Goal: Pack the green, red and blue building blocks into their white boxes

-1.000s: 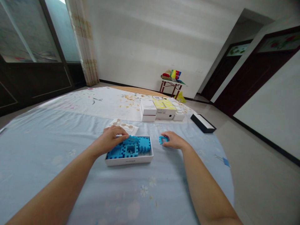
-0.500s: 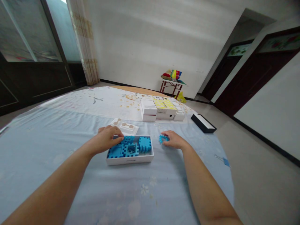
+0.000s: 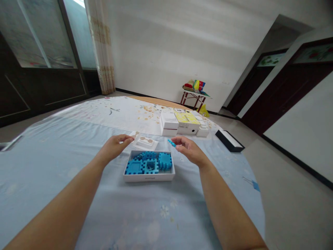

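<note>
My right hand (image 3: 189,149) pinches a thin blue notched building tile (image 3: 171,142), raised just beyond the right end of an open white box (image 3: 148,178). Inside the box lie several blue interlocking tiles (image 3: 135,167), some flat on the left and a stack (image 3: 165,160) on the right. My left hand (image 3: 116,147) hovers past the box's back left corner, thumb and fingertips drawn together; whether anything is between them I cannot make out. Behind those fingertips rests a white moulded tray (image 3: 145,141) with beige round-ended recesses.
White boxes (image 3: 169,125) and a yellow-and-white box (image 3: 187,119) stand farther back on the cloth-covered table. A black-edged box lid (image 3: 229,141) lies near the right edge, with a blue tag (image 3: 255,185) below it. Beyond the table is a small stand (image 3: 195,93) holding colourful packets.
My right hand has lifted the blue tile and moved it left and away from me, tilting it edge-on. My left hand has left the box and risen behind it. The view has shifted slightly.
</note>
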Motion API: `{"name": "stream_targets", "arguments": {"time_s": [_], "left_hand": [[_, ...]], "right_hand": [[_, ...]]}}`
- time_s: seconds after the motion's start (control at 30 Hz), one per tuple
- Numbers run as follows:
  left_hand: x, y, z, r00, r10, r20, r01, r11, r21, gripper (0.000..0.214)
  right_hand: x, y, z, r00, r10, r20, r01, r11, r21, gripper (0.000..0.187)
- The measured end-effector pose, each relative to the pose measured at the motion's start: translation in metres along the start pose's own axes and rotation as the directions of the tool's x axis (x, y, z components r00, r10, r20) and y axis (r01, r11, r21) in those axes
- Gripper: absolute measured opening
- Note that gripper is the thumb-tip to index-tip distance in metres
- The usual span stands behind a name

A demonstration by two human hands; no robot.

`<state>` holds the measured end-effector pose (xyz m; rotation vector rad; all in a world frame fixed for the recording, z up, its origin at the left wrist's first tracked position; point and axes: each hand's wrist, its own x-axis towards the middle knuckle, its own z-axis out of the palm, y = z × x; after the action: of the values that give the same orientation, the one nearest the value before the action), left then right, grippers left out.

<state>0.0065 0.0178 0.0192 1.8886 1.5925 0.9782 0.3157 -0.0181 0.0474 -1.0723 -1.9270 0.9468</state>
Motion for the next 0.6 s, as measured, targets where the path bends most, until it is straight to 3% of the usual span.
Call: {"name": "stream_targets", "arguments": {"time_s": [0.13,0.3,0.4,0.5,0.6], "left_hand": [[-0.002,-0.01,0.011,0.996,-0.068,-0.061,0.062,0.994,-0.087,0.042],[-0.004,-0.025,0.022,0.992,-0.11,-0.055,0.1,0.983,-0.153,0.041],[-0.005,-0.029,0.024,0.992,-0.112,-0.051,0.102,0.981,-0.164,0.041],[-0.006,-0.029,0.024,0.992,-0.115,-0.043,0.105,0.978,-0.183,0.042],[-0.007,-0.027,0.024,0.992,-0.118,-0.044,0.108,0.977,-0.186,0.042]], "right_hand": [[0.024,-0.014,0.029,0.991,-0.003,0.136,0.005,1.0,-0.015,0.03],[0.048,-0.023,0.057,0.969,-0.125,0.215,0.197,0.913,-0.357,0.031],[0.052,-0.027,0.064,0.935,-0.2,0.293,0.321,0.829,-0.459,0.028],[0.05,-0.027,0.067,0.901,-0.222,0.372,0.387,0.797,-0.463,0.026],[0.048,-0.023,0.065,0.916,-0.238,0.322,0.37,0.812,-0.451,0.026]]}}
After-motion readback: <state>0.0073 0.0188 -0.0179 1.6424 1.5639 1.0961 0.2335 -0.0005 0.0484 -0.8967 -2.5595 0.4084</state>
